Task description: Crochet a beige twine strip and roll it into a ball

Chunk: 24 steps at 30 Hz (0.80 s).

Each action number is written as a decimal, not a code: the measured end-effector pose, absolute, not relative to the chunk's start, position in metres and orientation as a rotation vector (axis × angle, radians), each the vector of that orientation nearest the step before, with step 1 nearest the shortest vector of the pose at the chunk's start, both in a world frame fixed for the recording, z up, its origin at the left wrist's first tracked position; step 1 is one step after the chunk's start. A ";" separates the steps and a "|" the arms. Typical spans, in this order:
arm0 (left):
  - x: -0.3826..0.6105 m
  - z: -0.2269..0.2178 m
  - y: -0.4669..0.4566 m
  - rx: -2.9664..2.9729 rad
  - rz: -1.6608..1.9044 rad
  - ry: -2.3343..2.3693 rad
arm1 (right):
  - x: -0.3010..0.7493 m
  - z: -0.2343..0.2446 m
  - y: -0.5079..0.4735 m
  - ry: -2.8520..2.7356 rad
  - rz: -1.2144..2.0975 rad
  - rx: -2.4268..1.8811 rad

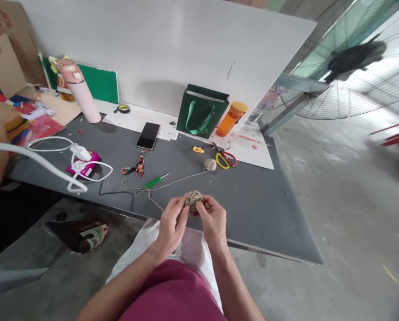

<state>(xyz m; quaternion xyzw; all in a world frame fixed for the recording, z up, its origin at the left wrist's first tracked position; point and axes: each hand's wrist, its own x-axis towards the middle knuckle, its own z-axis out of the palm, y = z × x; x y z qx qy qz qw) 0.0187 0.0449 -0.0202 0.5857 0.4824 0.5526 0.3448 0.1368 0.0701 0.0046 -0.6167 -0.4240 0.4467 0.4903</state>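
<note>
Between my two hands, just above the near edge of the grey table (249, 196), is a round knot of woven beige cord (194, 199). My left hand (175, 220) pinches its left side. On the right side, my right hand (213, 218) grips it with the thumb pressed on its face. Loose beige cord (156, 203) trails off to the left of my left hand. A thin strand also runs across the table to a small ball of cord (209, 164). Beyond my hands lies a green-handled tool (153, 182) with a thin metal shaft.
Red-and-yellow-handled scissors (223, 159) lie beside the cord ball. Farther back are a phone (148, 135), beaded strap (139, 166), green paper bag (202, 111), orange bottle (232, 118) and pink bottle (81, 93). A magenta power strip (86, 166) with white cables sits left; a fan (353, 58) stands right.
</note>
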 end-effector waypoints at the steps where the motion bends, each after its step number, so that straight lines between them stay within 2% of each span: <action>1: 0.020 -0.020 0.045 1.522 1.442 1.260 | 0.136 0.004 0.069 -1.032 1.061 -1.509; 11: 0.021 -0.019 0.045 1.504 1.414 1.297 | 0.130 0.006 0.065 -1.208 0.978 -1.564; 19: 0.007 -0.016 0.050 1.590 1.316 1.313 | 0.136 0.011 0.065 -1.618 0.623 -1.411; 24: 0.003 -0.018 0.050 1.628 1.256 1.327 | 0.136 0.011 0.067 -1.482 0.691 -1.521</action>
